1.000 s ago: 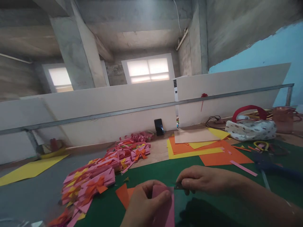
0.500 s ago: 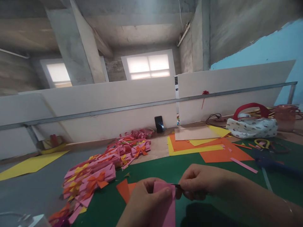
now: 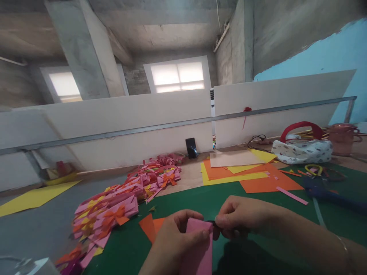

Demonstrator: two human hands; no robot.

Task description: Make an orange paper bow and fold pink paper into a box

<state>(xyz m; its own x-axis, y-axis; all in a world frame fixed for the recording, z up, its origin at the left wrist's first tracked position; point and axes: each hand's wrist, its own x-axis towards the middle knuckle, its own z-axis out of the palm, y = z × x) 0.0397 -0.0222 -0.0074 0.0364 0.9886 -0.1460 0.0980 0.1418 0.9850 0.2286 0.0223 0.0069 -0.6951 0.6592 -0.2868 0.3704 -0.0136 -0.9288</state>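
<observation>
My left hand (image 3: 177, 236) is closed on a folded piece of pink paper (image 3: 199, 254), the thumb lying across its front near the top. My right hand (image 3: 237, 217) pinches a small, thin dark object (image 3: 210, 222); its visible end meets the paper's upper right corner. Most of that object is hidden by my fingers, so its kind is unclear. Behind my left hand lie orange paper pieces (image 3: 147, 227) on the green mat (image 3: 177, 200).
A long heap of pink paper pieces with orange and yellow bows (image 3: 114, 208) lies left. A phone (image 3: 191, 148) leans on the white partition. Orange and yellow sheets (image 3: 272, 179), a patterned bag (image 3: 302, 151), a pink jug (image 3: 341, 139) and blue-handled scissors (image 3: 318, 189) lie right.
The view has shifted slightly. My hands stay close together at the pink paper's top corner, with the dark object at a slightly different angle.
</observation>
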